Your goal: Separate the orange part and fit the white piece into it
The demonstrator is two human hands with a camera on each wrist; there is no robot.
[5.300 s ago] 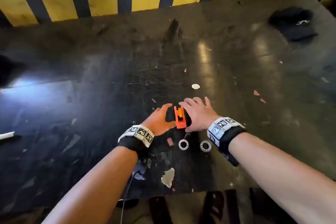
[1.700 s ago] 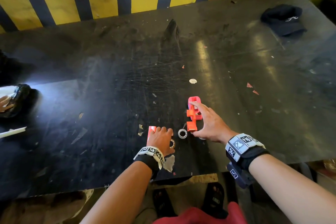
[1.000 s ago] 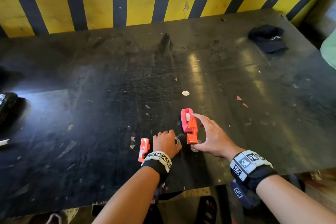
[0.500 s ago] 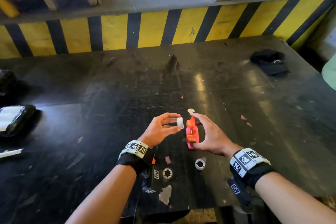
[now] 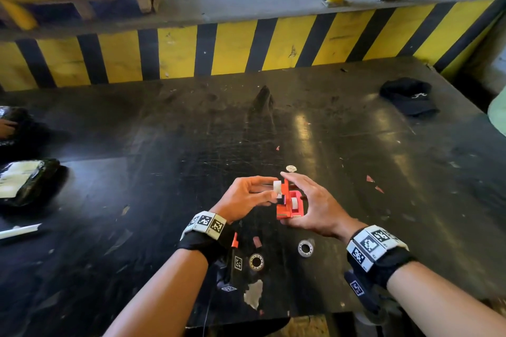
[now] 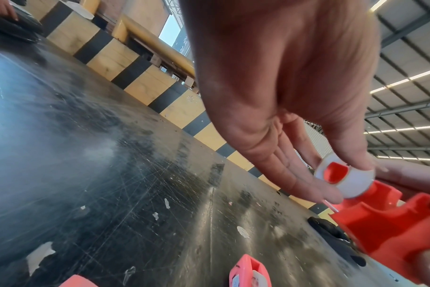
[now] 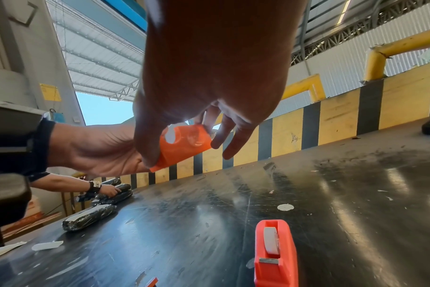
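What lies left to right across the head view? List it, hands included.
Black wrapped bundle → left hand, pinching a white tape roll → orange tape dispenser → right hand, gripping that dispenser → black cap.

Both forearms are bare, without sleeves. The left wrist (image 5: 204, 230) carries a band of white square tiles, each printed with a black coded marker, above a black fabric strap; a black camera housing (image 5: 232, 265) with white marker stickers hangs at 5 o'clock from it, trailing a thin dark cable. The right wrist (image 5: 376, 247) wears the same tiled band and black strap, with a dark blue-black housing (image 5: 358, 288) at 7 o'clock bearing one white marker.
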